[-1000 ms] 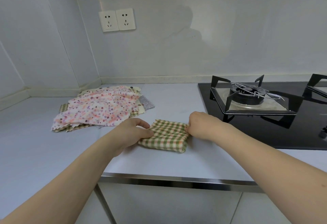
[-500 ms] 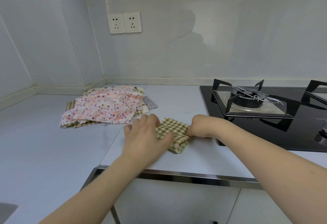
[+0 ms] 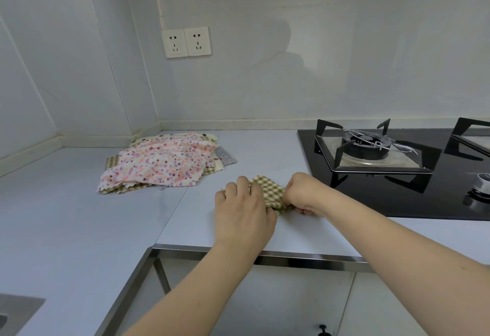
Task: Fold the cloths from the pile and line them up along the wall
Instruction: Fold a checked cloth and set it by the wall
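Folded check cloth (image 3: 267, 190); floral pile (image 3: 159, 163) behind-left

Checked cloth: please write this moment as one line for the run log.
checked cloth: on counter, partly folded | left hand: lies on it | right hand: pinches its edge | pile: unfolded | none lined at wall

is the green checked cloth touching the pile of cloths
Apart. The head view shows bare counter between the green checked cloth and the pile of cloths.
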Motion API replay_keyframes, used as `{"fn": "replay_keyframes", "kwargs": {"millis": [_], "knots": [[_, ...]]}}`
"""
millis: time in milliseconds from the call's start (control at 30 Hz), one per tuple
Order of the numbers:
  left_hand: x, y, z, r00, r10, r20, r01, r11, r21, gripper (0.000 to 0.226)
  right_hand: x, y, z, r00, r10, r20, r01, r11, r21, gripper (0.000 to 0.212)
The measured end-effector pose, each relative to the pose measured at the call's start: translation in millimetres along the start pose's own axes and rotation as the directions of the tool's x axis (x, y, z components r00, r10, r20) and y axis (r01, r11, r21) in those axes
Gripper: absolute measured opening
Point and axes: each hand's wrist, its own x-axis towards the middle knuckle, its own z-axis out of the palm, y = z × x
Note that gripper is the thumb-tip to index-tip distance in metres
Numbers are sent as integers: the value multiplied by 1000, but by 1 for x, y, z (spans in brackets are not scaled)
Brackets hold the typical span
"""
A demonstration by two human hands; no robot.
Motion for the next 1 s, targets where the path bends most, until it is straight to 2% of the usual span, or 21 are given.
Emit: {"fn": "replay_keyframes", "kwargs": {"millis": [133, 367, 533, 667, 733, 833, 867, 933, 1000], "knots": [[2, 5, -4, 992, -50, 116, 49, 999, 17, 25, 0, 5, 4, 998, -29, -49, 30, 999, 25, 24], [-8, -12, 1, 970, 30, 240, -20, 999, -43, 32, -4, 4, 2, 996, -35, -83, 32, 999, -29, 25], [-15, -17, -4, 946, 40, 321, -45, 999, 9, 73, -6, 4, 2, 996, -51, -67, 48, 998, -40, 26], [-20, -19, -16, 886, 35, 462, 3, 997, -81, 49, -12, 7, 3, 987, -127, -96, 118, 989, -90, 25], [-16, -27, -22, 910, -29, 414, 108, 980, -168, 43, -17, 9, 3, 978, -183, -106, 167, 975, -145, 28], [4, -37, -19, 971, -184, 152, 224, 920, -320, 23, -23, 11, -1, 970, -227, -88, 208, 960, -187, 30], [12, -36, -16, 974, -177, 139, 218, 895, -388, 21, -23, 11, -2, 971, -228, -75, 210, 958, -194, 30], [22, -30, -8, 976, -47, 213, 141, 883, -448, 32, -23, 12, -2, 971, -233, -60, 215, 952, -219, 30], [23, -24, 2, 929, 102, 356, 38, 929, -367, 51, -20, 14, 1, 968, -248, -47, 227, 938, -262, 30]]}}
